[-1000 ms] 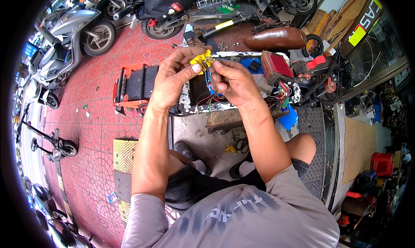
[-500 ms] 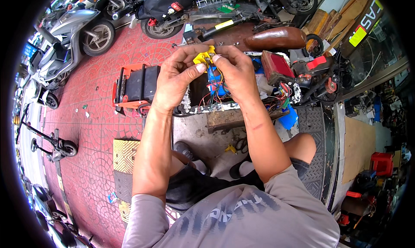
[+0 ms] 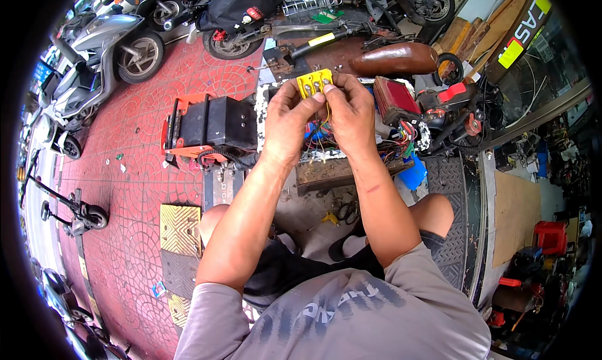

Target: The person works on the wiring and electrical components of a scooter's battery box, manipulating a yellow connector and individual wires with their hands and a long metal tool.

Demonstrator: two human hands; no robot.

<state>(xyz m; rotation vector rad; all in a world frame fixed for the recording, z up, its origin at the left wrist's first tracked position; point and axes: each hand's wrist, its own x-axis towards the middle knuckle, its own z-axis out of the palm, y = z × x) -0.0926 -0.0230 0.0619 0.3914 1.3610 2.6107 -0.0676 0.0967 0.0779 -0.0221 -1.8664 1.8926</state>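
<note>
"Left of the open tray (image 3: 259, 112), what do you see?"

"One black box (image 3: 227, 123). Next, over the tray, the left hand (image 3: 288, 123) is curled almost closed, pinching the yellow block (image 3: 312, 79)."

"Where's the block?"

"Up over the tray, between both hands, with screws (image 3: 317, 86) on its face. The right hand (image 3: 351, 118) is curled small too, pinching its other side. A red boxy thing (image 3: 399, 100) sits near the tray's right end, by messy wires (image 3: 409, 134)."

"What could go wrong?"

"If the hands pull hard, a wire could pop off. If a thumb slips, the block could fall."

"How many of each?"

"Two hands, one block, three screws, one black box, one red boxy thing, one tray. Wires? Too tangled to count."
</note>
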